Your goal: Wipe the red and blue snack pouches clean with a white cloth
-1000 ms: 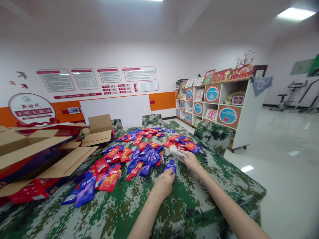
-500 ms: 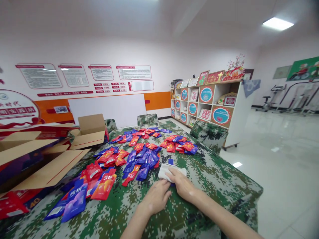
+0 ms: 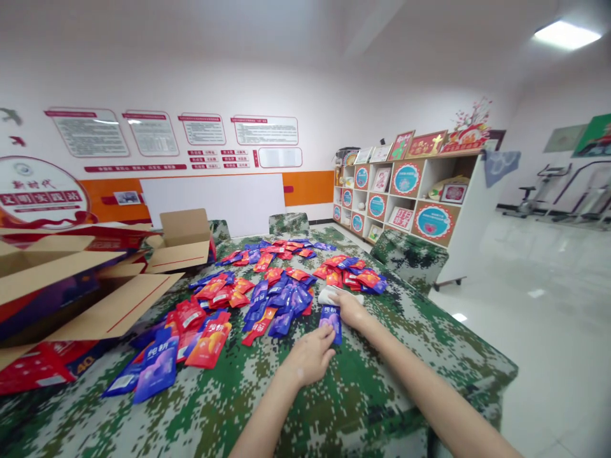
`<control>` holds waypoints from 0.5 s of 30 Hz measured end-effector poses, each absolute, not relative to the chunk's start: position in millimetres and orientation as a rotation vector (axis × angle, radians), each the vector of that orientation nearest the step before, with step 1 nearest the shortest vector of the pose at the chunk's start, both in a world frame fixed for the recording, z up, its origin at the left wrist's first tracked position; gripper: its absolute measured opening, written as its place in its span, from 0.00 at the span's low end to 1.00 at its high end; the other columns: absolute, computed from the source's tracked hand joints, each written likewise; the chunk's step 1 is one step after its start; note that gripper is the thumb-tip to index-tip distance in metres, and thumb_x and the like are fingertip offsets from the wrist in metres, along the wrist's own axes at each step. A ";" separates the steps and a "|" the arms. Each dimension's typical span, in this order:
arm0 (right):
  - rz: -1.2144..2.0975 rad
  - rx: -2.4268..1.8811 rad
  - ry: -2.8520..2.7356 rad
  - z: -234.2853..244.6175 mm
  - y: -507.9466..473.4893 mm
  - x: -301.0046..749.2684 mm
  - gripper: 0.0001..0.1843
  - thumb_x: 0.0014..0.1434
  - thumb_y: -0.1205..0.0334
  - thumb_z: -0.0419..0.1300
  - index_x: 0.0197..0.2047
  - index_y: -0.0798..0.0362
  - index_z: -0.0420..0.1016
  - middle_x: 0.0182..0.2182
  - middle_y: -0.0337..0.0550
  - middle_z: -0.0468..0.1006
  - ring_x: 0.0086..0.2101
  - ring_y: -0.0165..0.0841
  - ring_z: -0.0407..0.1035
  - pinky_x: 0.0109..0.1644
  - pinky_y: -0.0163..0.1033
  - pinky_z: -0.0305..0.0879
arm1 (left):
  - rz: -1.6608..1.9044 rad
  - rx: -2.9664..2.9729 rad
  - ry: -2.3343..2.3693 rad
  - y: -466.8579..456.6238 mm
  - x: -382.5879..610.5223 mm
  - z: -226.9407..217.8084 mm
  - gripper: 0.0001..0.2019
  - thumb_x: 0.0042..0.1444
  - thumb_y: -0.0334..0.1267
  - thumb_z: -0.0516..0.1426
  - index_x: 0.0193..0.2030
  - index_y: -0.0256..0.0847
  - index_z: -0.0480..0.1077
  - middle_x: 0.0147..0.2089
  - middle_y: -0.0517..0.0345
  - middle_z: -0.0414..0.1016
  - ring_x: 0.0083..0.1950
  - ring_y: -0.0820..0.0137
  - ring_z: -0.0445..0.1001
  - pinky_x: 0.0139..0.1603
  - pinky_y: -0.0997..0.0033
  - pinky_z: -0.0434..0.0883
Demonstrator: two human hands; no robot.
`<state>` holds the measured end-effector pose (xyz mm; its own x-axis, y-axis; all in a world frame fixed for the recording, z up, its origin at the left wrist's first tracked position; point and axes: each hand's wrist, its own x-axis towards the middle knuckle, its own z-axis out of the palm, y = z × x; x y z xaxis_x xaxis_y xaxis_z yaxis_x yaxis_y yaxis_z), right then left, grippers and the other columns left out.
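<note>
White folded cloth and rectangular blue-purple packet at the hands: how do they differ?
The white folded cloth is plain; the rectangular blue-purple packet carries white lettering. The right hand holds the cloth; the left hand touches the packet. The cloth lies beyond the packet. Hands partly hide both.

The camouflage-covered table before me bears red packets and blue packets in loose, overlapping heaps; opened cartons crowd its left side. One separate blue packet — beneath my left hand's fingertips — lies flat.

Boxes lie left of the sachets
</note>
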<state>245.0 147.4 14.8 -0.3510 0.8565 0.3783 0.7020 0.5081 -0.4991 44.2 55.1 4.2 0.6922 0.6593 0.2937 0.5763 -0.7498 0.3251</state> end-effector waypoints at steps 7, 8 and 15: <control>0.120 -1.291 -2.214 38.4 112.8 234.6 0.32 0.51 0.74 0.46 0.58 0.43 0.65 0.59 0.39 0.62 0.56 0.38 0.58 0.60 0.44 0.52 | 0.655 2.699 0.982 73.8 47.6 7.6 0.22 0.58 0.38 0.51 0.60 0.40 0.60 0.60 0.51 0.61 0.61 0.63 0.60 0.61 0.65 0.57; 0.119 -1.251 -2.268 36.3 103.9 230.2 0.30 0.52 0.73 0.47 0.57 0.44 0.65 0.60 0.40 0.61 0.56 0.39 0.58 0.60 0.43 0.53 | 0.652 2.696 0.993 74.6 47.8 7.4 0.21 0.58 0.38 0.51 0.58 0.40 0.61 0.58 0.51 0.64 0.59 0.62 0.62 0.60 0.64 0.59; 0.157 -1.269 -2.340 2.5 103.8 223.4 0.25 0.56 0.68 0.48 0.58 0.54 0.64 0.57 0.52 0.64 0.56 0.41 0.57 0.60 0.48 0.51 | 0.677 2.679 0.997 75.3 47.1 6.8 0.17 0.58 0.40 0.51 0.54 0.42 0.64 0.53 0.52 0.68 0.55 0.62 0.65 0.57 0.64 0.62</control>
